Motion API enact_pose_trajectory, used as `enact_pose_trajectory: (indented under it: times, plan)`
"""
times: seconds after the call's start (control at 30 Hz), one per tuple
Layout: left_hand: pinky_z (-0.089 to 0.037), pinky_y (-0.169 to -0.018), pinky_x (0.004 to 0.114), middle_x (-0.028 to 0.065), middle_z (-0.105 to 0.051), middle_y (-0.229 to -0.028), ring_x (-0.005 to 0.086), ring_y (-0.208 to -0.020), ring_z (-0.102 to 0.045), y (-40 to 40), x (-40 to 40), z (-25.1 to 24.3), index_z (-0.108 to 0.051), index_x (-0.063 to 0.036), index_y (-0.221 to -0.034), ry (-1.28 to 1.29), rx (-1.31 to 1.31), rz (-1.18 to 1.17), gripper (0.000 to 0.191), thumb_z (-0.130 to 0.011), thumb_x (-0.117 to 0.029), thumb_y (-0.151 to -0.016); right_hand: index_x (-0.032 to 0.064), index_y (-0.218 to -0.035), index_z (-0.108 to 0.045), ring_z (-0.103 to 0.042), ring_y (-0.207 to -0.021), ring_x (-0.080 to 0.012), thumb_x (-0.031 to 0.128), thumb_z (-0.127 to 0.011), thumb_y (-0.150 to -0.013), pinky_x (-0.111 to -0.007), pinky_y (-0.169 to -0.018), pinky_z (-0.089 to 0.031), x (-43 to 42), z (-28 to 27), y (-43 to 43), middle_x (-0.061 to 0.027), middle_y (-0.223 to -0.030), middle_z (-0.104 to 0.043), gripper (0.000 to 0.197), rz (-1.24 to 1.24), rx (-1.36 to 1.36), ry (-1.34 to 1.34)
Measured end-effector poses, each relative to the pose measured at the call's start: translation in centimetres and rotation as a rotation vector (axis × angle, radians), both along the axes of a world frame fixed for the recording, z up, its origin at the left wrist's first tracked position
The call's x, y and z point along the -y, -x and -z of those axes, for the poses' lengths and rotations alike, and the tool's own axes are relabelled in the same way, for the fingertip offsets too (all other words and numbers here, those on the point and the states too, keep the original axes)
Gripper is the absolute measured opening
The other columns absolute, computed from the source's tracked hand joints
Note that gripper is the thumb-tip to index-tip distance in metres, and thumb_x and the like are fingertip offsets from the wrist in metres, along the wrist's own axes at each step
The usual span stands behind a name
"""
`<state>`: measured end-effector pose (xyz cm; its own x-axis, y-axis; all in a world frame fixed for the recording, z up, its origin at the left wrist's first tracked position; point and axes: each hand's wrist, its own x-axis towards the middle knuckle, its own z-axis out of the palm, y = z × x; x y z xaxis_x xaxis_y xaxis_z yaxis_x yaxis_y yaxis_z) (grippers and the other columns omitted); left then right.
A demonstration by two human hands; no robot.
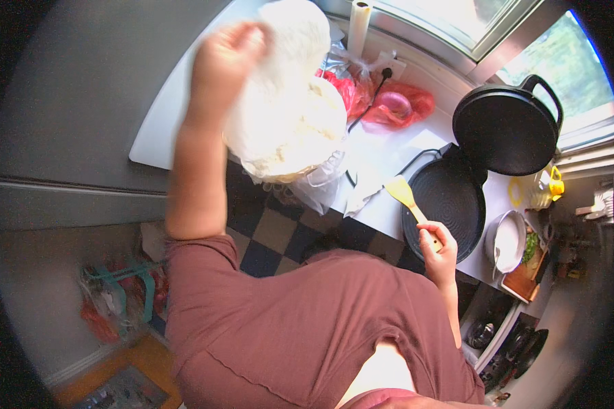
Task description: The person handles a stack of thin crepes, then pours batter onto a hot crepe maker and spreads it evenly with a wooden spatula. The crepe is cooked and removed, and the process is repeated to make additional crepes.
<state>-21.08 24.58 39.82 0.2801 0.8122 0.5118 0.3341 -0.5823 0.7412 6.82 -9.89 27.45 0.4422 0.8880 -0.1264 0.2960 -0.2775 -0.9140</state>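
Note:
My left hand (230,64), blurred, is raised at the edge of a white cloth (297,30), its curled fingers apparently gripping it. Below the cloth, a pale flatbread-like food (320,110) lies in a white wrapping whose lower edge hangs past the counter. My right hand (438,250) holds a wooden spatula (401,193) by its handle, blade pointing up and left. The spatula is over the left side of a black electric griddle (445,204). The griddle's round lid (506,130) stands raised, and no food shows on its ridged plate.
A metal bowl (491,237) of white mixture with a spoon stands right of the griddle. Beyond it are a cutting board (523,282) with greens and a yellow-capped bottle (541,189). Red plastic bags (399,105) and a black power cord (368,110) lie near the window wall.

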Motion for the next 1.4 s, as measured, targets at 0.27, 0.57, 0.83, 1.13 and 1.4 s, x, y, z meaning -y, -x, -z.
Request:
enact_pose_trajectory:
  times: [0.27,0.57,0.83,1.13,1.4]
  plan:
    - [-0.054,-0.068,0.028,0.0065,-0.070,-0.089,0.0143,-0.072,-0.065,6.4,-9.5,4.3,-0.066,-0.0037,-0.098,0.548,0.433,0.042,0.013,-0.058,-0.013,-0.094,0.0022,-0.101,-0.065,-0.043,-0.065,-0.0007,0.005,-0.061,-0.093,-0.017,-0.057,-0.032,-0.6,0.4,0.4,0.0070,-0.076,-0.052,0.009,0.013,0.024,-0.054]
    - [-0.052,-0.064,0.028,0.0045,-0.068,-0.087,0.0123,-0.073,-0.064,6.1,-4.8,20.6,-0.064,-0.0020,-0.104,0.888,0.100,-0.188,0.016,-0.057,-0.014,-0.095,0.0009,-0.097,-0.066,-0.047,-0.069,-0.0047,0.007,-0.061,-0.092,-0.021,-0.062,-0.038,0.4,0.3,0.4,0.0023,-0.079,-0.056,0.010,0.119,-0.014,0.029]
    - [-0.051,-0.074,0.037,0.0147,-0.071,-0.089,0.0250,-0.078,-0.067,9.2,-4.4,24.0,-0.065,0.0010,-0.101,0.595,-0.494,-0.393,0.025,-0.062,-0.019,-0.086,0.0005,-0.098,-0.066,-0.050,-0.073,-0.0055,0.008,-0.061,-0.092,-0.021,-0.066,-0.040,-0.5,0.2,1.1,0.0014,-0.083,-0.058,0.011,0.085,0.030,0.022]
    - [-0.051,-0.083,0.043,0.0181,-0.069,-0.103,0.0351,-0.096,-0.066,9.6,-2.6,22.5,-0.064,-0.0036,-0.106,0.657,-0.706,-0.456,0.034,-0.061,-0.031,-0.086,0.0029,-0.105,-0.064,-0.045,-0.071,-0.0019,0.008,-0.064,-0.092,-0.018,-0.063,-0.035,-0.2,-0.2,0.9,0.0064,-0.084,-0.053,0.014,0.098,-0.140,-0.041]
    - [-0.053,-0.080,0.041,0.0134,-0.069,-0.104,0.0279,-0.092,-0.067,2.5,1.3,15.3,-0.065,-0.0063,-0.116,0.113,-0.552,-0.525,0.036,-0.061,-0.033,-0.092,0.0011,-0.133,-0.053,-0.052,-0.071,-0.0091,0.042,-0.045,-0.102,-0.023,-0.062,-0.042,2.7,0.8,-2.9,-0.0023,-0.085,-0.060,0.052,0.315,-0.774,-0.416]
